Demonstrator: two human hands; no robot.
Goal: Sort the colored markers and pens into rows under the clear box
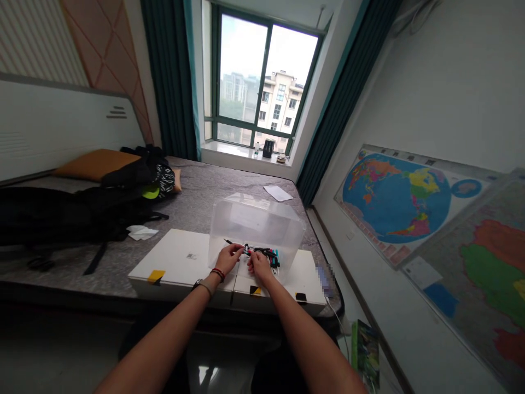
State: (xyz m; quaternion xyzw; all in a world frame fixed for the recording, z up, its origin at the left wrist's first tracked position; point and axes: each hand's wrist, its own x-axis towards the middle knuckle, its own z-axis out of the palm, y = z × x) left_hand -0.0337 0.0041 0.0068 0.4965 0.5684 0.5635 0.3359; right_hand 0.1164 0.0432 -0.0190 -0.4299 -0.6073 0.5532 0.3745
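Observation:
A clear plastic box point(256, 216) stands on white cartons in front of me. Several pens or markers point(271, 256), mostly black with some teal and red, lie in a loose pile at the box. My left hand point(229, 259) is closed in a pinch at the pile's left side. Beside it, my right hand point(259, 265) is closed too, its fingertips almost meeting the left ones. A small dark object point(246, 250) shows between the fingertips, too small to name. One thin black pen point(228, 241) sticks out behind my left hand.
The white cartons point(172, 257) rest on a grey mattress point(197, 180). Dark clothing or bags point(74, 213), an orange pillow point(96, 164) and crumpled tissue point(141, 232) lie left. A paper sheet point(278, 192) lies behind the box. A white cable point(338, 317) hangs at the right edge.

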